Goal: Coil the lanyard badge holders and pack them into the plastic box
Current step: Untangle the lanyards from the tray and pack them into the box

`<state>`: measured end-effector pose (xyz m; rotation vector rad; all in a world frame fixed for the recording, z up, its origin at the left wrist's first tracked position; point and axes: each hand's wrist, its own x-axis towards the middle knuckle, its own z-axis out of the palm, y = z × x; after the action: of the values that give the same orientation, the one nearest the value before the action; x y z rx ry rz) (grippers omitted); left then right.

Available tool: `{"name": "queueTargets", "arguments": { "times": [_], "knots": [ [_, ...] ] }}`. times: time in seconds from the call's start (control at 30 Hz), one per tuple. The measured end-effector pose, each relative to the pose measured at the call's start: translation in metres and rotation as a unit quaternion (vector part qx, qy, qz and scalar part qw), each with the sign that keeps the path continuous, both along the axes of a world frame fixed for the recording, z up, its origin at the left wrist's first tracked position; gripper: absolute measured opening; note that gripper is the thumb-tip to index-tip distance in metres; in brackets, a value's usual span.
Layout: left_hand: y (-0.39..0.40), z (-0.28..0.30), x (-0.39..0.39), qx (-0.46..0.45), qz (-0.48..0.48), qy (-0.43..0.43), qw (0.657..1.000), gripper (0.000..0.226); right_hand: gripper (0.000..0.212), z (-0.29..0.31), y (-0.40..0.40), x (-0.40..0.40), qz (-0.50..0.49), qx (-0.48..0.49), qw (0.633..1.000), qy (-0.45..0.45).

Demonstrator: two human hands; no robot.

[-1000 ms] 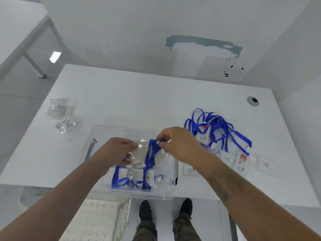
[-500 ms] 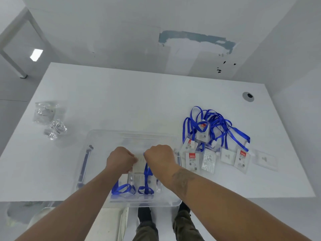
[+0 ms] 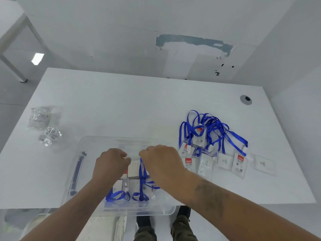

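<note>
Our left hand (image 3: 111, 164) and right hand (image 3: 160, 160), fingers curled, pinch badge holder (image 3: 133, 169) and blue lanyard (image 3: 143, 173), lowering into clear plastic box (image 3: 83, 145) beside 2 packed coils (image 3: 127, 195).

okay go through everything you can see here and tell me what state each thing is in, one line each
left hand: fingers curled, holding the badge holder over the box
right hand: pinching the blue lanyard
badge holder: held above the box, not yet laid down
blue lanyard: hanging down into the box
plastic box: open, coiled lanyards inside
pile of lanyards: tangled, uncoiled, on the table right of the box
plastic wrappers: crumpled, at the table's left
</note>
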<state>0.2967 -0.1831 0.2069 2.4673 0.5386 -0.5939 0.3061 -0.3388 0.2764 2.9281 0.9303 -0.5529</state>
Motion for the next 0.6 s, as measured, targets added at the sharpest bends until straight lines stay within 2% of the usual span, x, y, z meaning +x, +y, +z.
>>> {"name": "queueTargets", "arguments": {
  "times": [0.07, 0.13, 0.27, 0.43, 0.6],
  "knots": [
    [-0.003, 0.016, -0.002, -0.026, 0.01, -0.046, 0.999, 0.022, 0.019, 0.013, -0.019, 0.001, -0.048, 0.07, 0.996, -0.023],
    [-0.013, 0.037, -0.001, -0.067, 0.014, -0.086, 0.994, 0.008, 0.026, 0.025, -0.044, 0.005, -0.112, 0.131, 0.985, -0.031],
    [-0.056, 0.073, 0.01, -0.158, 0.033, -0.151, 0.975, 0.006, 0.024, 0.032, -0.105, 0.021, -0.238, 0.202, 0.949, -0.042],
    [-0.128, 0.084, 0.044, -0.195, 0.005, -0.16, 0.968, 0.01, 0.021, 0.009, -0.181, 0.05, -0.329, 0.176, 0.927, -0.033],
    [-0.192, 0.056, 0.083, -0.155, -0.056, -0.072, 0.984, 0.016, 0.024, -0.032, -0.234, 0.074, -0.354, 0.115, 0.928, 0.03]
  ]
}}
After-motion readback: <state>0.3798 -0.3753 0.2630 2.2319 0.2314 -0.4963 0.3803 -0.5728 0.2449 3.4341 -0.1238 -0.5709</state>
